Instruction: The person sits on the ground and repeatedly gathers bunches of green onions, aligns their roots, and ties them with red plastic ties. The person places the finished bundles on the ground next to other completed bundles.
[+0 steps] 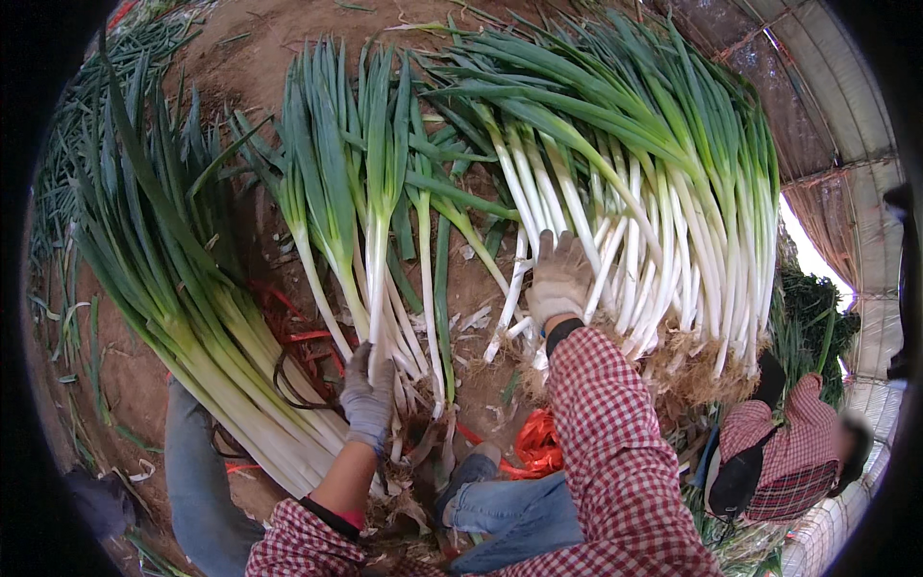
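My left hand (368, 395), in a grey work glove, is closed around the white shank of a Welsh onion (377, 270). Its green leaves point away from me, among a few other loose stalks (430, 288). To the right, my right hand (560, 280), in a pale glove, rests at the left edge of a large pile of Welsh onions (685, 216). Its fingers reach over the white shanks; whether they grip any is hidden. The pile's rooty ends face me. A thick bundle of Welsh onions (223, 353) lies left of my left hand, with a dark band around it.
Red plastic twine (539, 441) lies by my shoe (472, 472). Cut green leaves (65, 166) cover the far left soil. A person in a checked top (771, 454) is at the right, near the plastic sheeting wall (876, 260). Leaf scraps litter the bare soil (245, 43).
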A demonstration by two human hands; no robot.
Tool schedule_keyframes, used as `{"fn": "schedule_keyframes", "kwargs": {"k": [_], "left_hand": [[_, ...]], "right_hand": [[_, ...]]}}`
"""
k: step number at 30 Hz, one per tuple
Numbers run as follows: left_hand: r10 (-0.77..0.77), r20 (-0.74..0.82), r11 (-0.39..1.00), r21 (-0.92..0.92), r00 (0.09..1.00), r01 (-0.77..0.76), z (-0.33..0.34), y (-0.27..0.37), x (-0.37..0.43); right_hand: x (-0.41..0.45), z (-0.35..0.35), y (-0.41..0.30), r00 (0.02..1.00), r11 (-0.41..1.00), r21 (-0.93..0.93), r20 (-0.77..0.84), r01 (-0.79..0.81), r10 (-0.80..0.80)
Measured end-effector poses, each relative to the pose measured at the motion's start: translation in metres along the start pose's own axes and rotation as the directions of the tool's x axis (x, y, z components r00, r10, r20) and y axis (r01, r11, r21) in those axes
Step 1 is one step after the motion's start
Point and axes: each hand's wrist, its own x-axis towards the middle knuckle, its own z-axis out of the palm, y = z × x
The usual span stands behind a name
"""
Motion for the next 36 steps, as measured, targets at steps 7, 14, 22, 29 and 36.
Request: {"fn": "schedule_keyframes", "kwargs": {"k": [7, 14, 22, 29, 36], "left_hand": [[-0.033, 0.254, 0.989, 0.146, 0.967, -0.005, 0.011, -0.010, -0.030], [-0.137, 0.313, 0.975, -0.122, 0.940, 0.183, -0.004, 0.000, -0.046], [-0.133, 0.592, 0.879, -0.300, 0.795, 0.370, 0.005, 0.056, 0.013], [-0.243, 0.682, 0.913, -0.079, 0.690, 0.400, -0.037, 0.067, -0.036], [-0.253, 0.570, 0.967, 0.129, 0.782, 0.218, -0.041, 0.019, -0.073]], "right_hand": [[0.002, -0.007, -0.014, 0.999, 0.989, 0.149, 0.049, -0.014, 0.007], [0.014, -0.007, -0.005, 0.988, 0.877, 0.458, 0.113, -0.147, 0.106], [-0.149, -0.033, -0.077, 0.942, 0.553, 0.831, 0.228, -0.058, -0.244], [-0.263, 0.000, -0.074, 0.885, 0.394, 0.907, 0.302, -0.151, -0.356], [-0.350, 0.046, -0.058, 0.748, -0.309, 0.705, 0.473, -0.638, -0.465]]}}
